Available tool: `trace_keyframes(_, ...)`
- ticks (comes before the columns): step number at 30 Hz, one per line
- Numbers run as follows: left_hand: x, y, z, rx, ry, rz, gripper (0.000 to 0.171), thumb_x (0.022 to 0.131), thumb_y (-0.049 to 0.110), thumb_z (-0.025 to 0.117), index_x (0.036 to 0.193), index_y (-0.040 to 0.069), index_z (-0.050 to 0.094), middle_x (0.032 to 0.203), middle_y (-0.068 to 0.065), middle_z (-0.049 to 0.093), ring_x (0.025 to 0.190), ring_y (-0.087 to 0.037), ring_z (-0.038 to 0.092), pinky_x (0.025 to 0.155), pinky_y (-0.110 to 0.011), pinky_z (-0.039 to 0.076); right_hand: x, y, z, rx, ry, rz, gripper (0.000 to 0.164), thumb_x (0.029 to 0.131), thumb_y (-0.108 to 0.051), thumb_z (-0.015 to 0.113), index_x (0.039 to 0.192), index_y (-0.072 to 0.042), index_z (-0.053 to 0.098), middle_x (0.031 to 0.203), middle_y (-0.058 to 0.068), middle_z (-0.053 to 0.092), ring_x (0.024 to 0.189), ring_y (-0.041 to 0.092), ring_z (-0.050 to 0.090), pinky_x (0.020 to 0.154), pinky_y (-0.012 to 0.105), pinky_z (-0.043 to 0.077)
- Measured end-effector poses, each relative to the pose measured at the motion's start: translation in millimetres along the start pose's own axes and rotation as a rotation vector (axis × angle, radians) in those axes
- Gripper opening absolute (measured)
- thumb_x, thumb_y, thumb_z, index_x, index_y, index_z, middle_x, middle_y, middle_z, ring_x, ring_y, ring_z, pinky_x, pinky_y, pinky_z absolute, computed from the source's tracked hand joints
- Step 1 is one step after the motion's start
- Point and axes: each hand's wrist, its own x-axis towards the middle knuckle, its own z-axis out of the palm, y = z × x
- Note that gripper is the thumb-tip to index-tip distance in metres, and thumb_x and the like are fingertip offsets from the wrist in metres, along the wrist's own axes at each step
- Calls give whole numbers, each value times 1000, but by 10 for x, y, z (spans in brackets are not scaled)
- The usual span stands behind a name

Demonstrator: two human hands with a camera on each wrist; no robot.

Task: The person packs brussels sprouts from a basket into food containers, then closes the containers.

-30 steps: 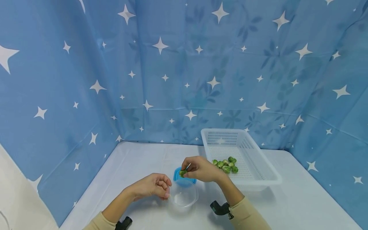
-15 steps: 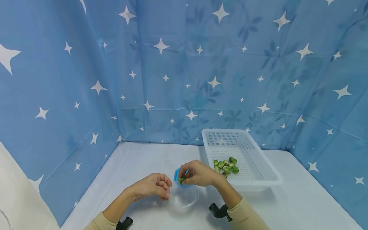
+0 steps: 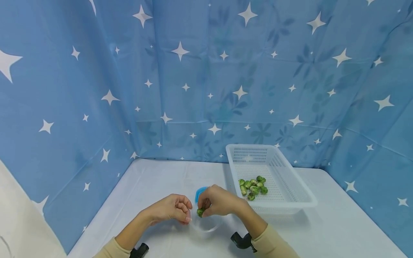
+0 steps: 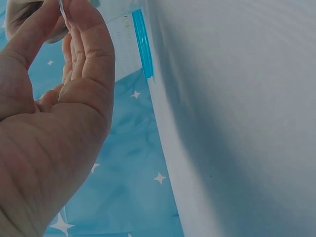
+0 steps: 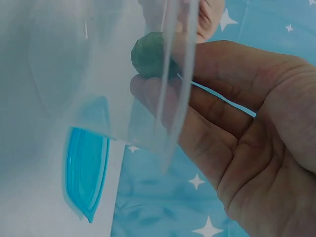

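Observation:
My right hand (image 3: 222,201) pinches a green Brussels sprout (image 3: 200,212) between thumb and fingers. In the right wrist view the sprout (image 5: 147,55) shows through the wall of a clear plastic container (image 5: 54,74), its fingertips past the rim and inside. The container (image 3: 208,228) stands on the table in front of me. At its left side, my left hand (image 3: 172,209) pinches the rim; the left wrist view shows the thin clear edge (image 4: 62,11) between thumb and fingers. A blue lid (image 3: 199,193) lies just behind the container, partly hidden by my right hand.
To the right stands a white perforated basket (image 3: 292,184) with several Brussels sprouts (image 3: 254,190) near its left front. A white cloth (image 3: 155,175) covers the table. Blue star-patterned curtains (image 3: 193,89) hang behind and at both sides.
My right hand has come down and toward me with the sprout, from above the blue lid into the container. The left hand has stayed at the rim.

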Motion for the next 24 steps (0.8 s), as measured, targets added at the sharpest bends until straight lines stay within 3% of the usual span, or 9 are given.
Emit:
trace_keyframes(14,-9,-4,1,-7,-6,11,46,89,10,81,121,-11,56,90,-6,75,84,-19,74,79,-35,63,55,-23,116,-41,-8,25,18,77,0,90,89,-10,81,85,-7,76,75,-4,69,69,12,57)
trace_keyframes(24,-10,-2,2,-16,-3,5,47,88,8,82,122,-11,56,90,-6,74,83,-18,73,78,-33,63,98,-52,189,-205,19,4,17,72,-8,95,79,-14,81,75,-11,74,70,-7,60,65,10,51)
